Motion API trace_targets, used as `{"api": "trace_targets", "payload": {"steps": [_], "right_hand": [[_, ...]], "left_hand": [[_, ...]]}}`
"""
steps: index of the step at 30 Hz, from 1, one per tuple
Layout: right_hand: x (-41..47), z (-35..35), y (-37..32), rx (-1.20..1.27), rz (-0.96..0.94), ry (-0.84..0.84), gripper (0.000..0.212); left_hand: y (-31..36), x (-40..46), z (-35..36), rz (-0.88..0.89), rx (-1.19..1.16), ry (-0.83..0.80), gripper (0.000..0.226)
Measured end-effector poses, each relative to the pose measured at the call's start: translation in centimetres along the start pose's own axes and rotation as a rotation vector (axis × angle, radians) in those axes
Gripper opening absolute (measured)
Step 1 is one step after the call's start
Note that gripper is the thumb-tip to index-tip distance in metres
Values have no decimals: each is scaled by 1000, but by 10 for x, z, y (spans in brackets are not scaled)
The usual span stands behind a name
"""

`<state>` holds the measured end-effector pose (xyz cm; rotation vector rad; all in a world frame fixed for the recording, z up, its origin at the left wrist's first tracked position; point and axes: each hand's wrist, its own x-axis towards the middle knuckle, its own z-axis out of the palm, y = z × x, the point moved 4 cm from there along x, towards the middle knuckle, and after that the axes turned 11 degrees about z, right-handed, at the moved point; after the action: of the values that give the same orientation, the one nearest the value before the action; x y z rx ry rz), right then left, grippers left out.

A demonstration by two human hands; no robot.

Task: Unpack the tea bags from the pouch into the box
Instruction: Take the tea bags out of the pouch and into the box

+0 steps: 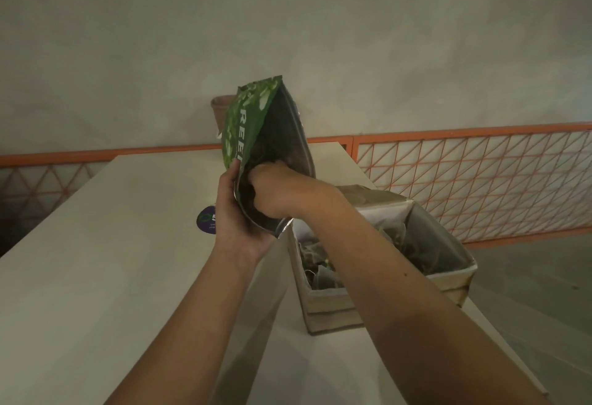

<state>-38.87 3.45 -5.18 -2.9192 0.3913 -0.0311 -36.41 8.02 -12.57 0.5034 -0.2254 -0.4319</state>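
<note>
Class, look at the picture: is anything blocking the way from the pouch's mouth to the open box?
Nothing visible blocks it. The right hand reaches into the pouch, which the left hand holds just left of the box. The box is open-topped, with tea bags already inside.

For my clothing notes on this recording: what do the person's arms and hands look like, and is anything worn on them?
Both forearms are bare up to the picture's lower edge; no sleeve shows. The left hand carries no glove, ring, watch or bracelet that is visible. The right hand has its fingers hidden, but its wrist is also bare. A small dark spot marks the right forearm.
</note>
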Motion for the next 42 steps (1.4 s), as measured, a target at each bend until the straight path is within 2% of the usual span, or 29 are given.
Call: {"api": "trace_targets", "payload": {"steps": [4, 7, 11, 14, 17, 21, 24, 26, 30, 33, 36, 37, 39, 41, 42], "right_hand": [[6, 5, 9, 72, -7, 84, 35], [-6, 4, 14, 163, -54, 141, 26], [-40, -11, 19, 384, -151, 371, 7], [-60, -20, 39, 630, -137, 476, 17], [-74, -24, 64, 913, -117, 538, 26], [-86, -12, 97, 1222, -48, 493, 30], [-85, 13, 114, 1008, 78, 393, 16], [-81, 29, 120, 829, 165, 324, 5], [-78, 43, 120, 549, 142, 207, 11], [-74, 53, 121, 283, 140, 324, 22], [-78, 50, 116, 417, 74, 487, 28], [-79, 49, 113, 444, 41, 453, 22], [-77, 54, 108, 337, 18, 230, 15], [-72, 62, 109, 199, 41, 43, 24], [-70, 63, 109, 191, 59, 0, 28]], "left_hand": [[-2, -1, 2, -21, -4, 5, 53], [-3, -1, 2, -41, -2, -3, 57], [-2, 1, 0, -23, -4, 0, 57], [-3, 2, 4, -39, -35, -55, 47], [-1, 4, 8, -33, -42, -69, 47], [0, 5, 6, -42, -66, -60, 48], [0, 3, 4, -52, -81, -68, 45], [1, 2, 5, -55, -83, -63, 53], [1, -1, 7, -71, -99, -53, 62], [1, -4, 7, -77, -90, -41, 47], [2, -7, 8, -84, -71, -56, 41], [3, -7, 8, -86, -70, -62, 41], [4, -7, 9, -89, -72, -61, 41], [6, -8, 9, -85, -67, -41, 42], [6, -8, 9, -79, -57, -33, 41]]}}
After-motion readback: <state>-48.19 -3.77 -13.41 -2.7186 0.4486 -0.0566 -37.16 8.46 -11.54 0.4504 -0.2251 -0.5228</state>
